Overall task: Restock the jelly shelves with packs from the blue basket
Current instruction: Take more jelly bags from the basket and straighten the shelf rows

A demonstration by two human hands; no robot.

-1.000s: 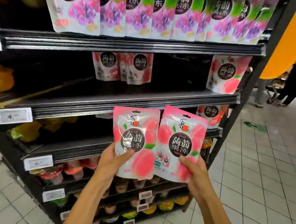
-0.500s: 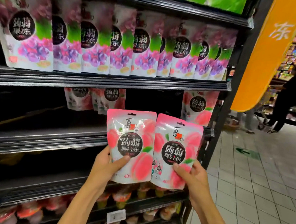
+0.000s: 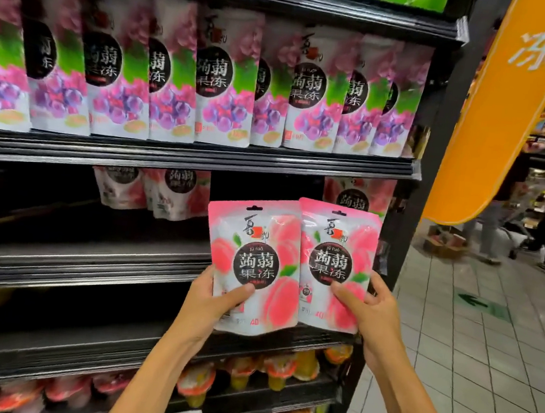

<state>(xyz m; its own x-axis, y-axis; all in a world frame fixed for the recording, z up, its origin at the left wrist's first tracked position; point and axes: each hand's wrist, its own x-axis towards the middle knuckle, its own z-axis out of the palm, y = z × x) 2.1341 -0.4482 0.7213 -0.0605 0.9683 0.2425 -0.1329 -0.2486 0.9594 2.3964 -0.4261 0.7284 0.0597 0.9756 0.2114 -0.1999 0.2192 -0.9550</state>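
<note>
dark shelf (image 3: 93, 255) behind; two pink peach jelly packs (image 3: 254, 264), upright, side-by-side.

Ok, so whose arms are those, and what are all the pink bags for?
Those arms belong to a person wearing a camera on their head, so you see what they see in a shop. The left hand holds one pink peach jelly pouch, and the right hand holds another pink peach pouch beside it. They are held up in front of a black metal shelf that is mostly bare, with a few matching peach pouches at the back. The shelf above is full of purple grape jelly pouches. Lower down sit small fruit jelly cups.
</note>
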